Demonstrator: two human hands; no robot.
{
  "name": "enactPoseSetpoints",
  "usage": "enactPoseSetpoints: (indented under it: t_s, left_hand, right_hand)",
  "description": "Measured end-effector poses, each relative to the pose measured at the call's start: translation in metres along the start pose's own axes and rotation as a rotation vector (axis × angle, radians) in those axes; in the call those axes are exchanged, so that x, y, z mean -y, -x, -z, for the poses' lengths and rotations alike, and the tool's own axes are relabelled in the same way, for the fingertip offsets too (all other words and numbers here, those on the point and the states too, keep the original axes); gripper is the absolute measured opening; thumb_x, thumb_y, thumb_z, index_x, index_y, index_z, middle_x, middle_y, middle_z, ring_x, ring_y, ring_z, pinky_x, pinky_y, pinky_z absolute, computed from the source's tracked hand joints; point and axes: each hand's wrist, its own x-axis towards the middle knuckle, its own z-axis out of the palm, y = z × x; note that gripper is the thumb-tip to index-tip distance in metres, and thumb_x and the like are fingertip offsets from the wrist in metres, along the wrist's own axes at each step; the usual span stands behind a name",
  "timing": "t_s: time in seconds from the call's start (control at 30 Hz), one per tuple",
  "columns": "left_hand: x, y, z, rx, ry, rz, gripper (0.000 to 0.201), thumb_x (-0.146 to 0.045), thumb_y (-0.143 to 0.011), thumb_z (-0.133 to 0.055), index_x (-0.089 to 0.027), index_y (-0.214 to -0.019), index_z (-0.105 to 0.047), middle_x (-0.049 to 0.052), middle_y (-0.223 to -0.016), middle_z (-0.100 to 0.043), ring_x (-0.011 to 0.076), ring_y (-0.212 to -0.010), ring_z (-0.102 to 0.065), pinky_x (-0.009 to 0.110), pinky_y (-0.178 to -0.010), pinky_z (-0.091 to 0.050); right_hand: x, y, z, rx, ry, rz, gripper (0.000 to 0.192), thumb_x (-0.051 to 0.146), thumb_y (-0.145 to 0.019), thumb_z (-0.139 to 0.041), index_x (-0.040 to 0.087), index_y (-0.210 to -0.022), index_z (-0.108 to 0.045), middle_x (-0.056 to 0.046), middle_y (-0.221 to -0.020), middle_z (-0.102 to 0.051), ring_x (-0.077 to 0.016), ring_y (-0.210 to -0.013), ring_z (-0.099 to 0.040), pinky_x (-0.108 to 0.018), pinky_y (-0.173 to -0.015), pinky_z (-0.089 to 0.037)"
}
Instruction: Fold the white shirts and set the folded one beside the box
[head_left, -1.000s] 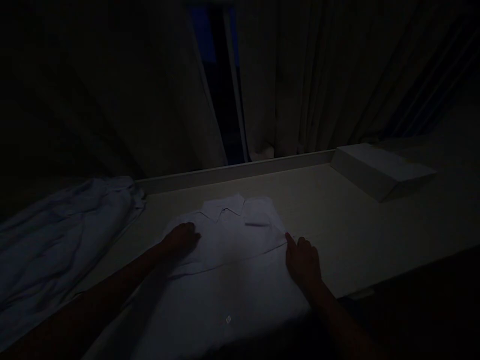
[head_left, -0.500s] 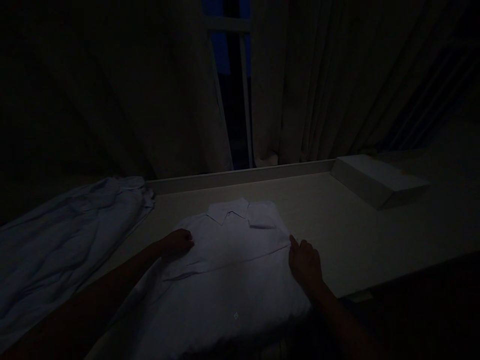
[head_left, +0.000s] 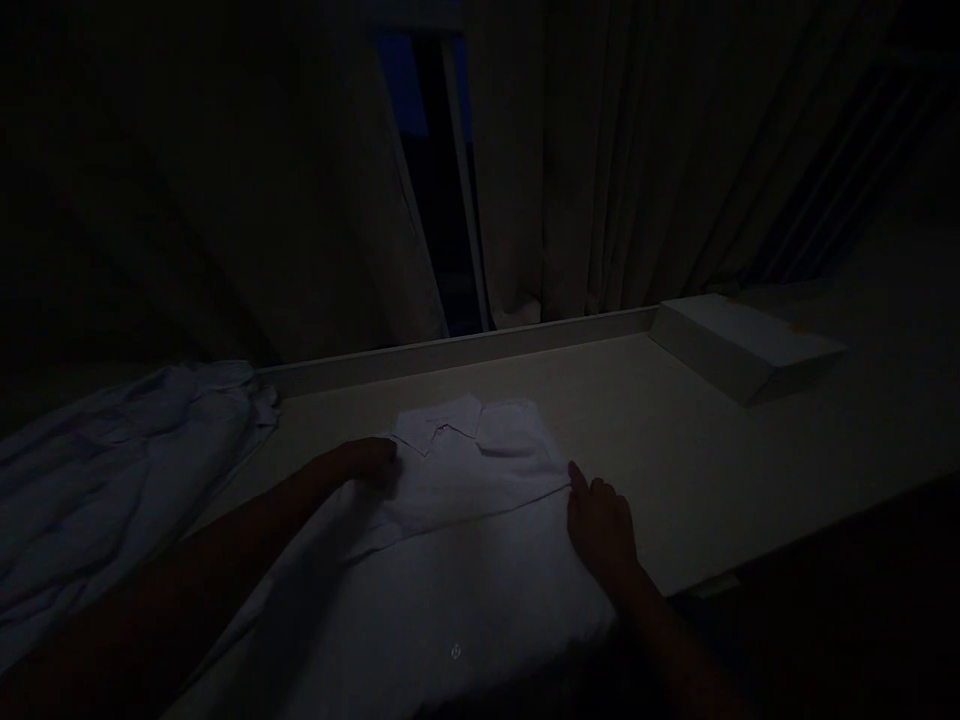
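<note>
The scene is very dark, and only pale shapes stand out. A white shirt [head_left: 457, 520] lies flat on the table [head_left: 675, 440], collar [head_left: 439, 425] at the far end, the body running toward the near edge, where the cloth hangs over. The upper part looks folded across, with a crease line running from left to right below the collar. The left hand [head_left: 367, 460] rests on the shirt's left shoulder, just beside the collar, the fingers laid down on the cloth and curled a little — whether they pinch any fabric cannot be told in this light. The right hand [head_left: 600, 520] lies at the shirt's right edge, palm down and flat, fingers [head_left: 579, 478] pointing away toward the corner of the folded part; it touches the cloth but shows no grasp — it seems loose and open. Both forearms reach in from the near side, bare. To the left, well apart from the hands, a crumpled heap of light cloth [head_left: 112, 480] spreads over the table's left end. At the far right sits a flat white box [head_left: 742, 345], close to the raised ledge [head_left: 465, 350] along the table's back. Behind the ledge hang curtains [head_left: 600, 180], parted by a narrow gap with a dim blue window [head_left: 409, 90].
</note>
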Motion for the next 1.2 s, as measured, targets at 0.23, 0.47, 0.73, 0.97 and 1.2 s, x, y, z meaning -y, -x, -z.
enactPoseSetpoints:
  t_s: [0.23,0.47,0.73,0.97,1.2]
  left_hand:
    - [-0.083,-0.050,-0.037,-0.007,0.051,-0.218,0.044,-0.037,-0.077,-0.060,-0.024,-0.119,-0.063,0.008,-0.119,-0.065,0.0192,-0.104,-0.061,0.025,-0.088,-0.043]
    - [-0.119,-0.034,-0.079,-0.231,0.080,-0.147,0.053,-0.053,-0.084,-0.053,-0.025,-0.129,-0.056,0.014,-0.124,-0.054,0.0291,-0.115,-0.051,0.038,-0.092,-0.041]
    - [-0.114,-0.022,-0.100,-0.419,0.067,-0.223,0.046,-0.049,-0.089,-0.048,-0.027,-0.129,-0.053,0.011,-0.124,-0.053,0.0281,-0.116,-0.046,0.041,-0.096,-0.035]
    - [-0.115,-0.024,-0.100,-0.428,0.069,-0.212,0.047,-0.048,-0.090,-0.046,-0.023,-0.130,-0.051,0.012,-0.128,-0.051,0.0291,-0.118,-0.045,0.042,-0.099,-0.033]
    - [-0.114,-0.041,-0.096,-0.398,0.160,-0.116,0.044,-0.053,-0.093,-0.036,-0.023,-0.116,-0.060,0.011,-0.117,-0.056,0.0268,-0.110,-0.049,0.040,-0.090,-0.038]
  right_hand:
    - [-0.015,-0.023,0.001,-0.030,-0.242,-0.080,0.043,0.036,-0.099,-0.033,0.016,-0.130,-0.055,-0.013,-0.116,-0.060,-0.0225,-0.109,-0.052,-0.032,-0.094,-0.036]
    - [0.012,-0.143,0.005,0.188,-0.315,-0.059,0.037,0.033,-0.098,-0.040,0.019,-0.125,-0.061,-0.010,-0.118,-0.062,-0.0182,-0.110,-0.055,-0.026,-0.092,-0.037]
    - [0.031,-0.215,-0.033,0.311,-0.280,-0.231,0.036,0.037,-0.091,-0.053,0.008,-0.107,-0.069,-0.020,-0.108,-0.067,-0.0248,-0.100,-0.064,-0.032,-0.082,-0.044]
    - [0.020,-0.223,-0.035,0.281,-0.279,-0.257,0.037,0.036,-0.090,-0.054,0.006,-0.107,-0.066,-0.021,-0.107,-0.067,-0.0255,-0.098,-0.064,-0.031,-0.076,-0.045]
    - [0.015,-0.135,0.002,0.015,-0.281,0.075,0.039,0.036,-0.095,-0.043,0.014,-0.124,-0.057,-0.014,-0.123,-0.062,-0.0226,-0.114,-0.055,-0.033,-0.096,-0.040]
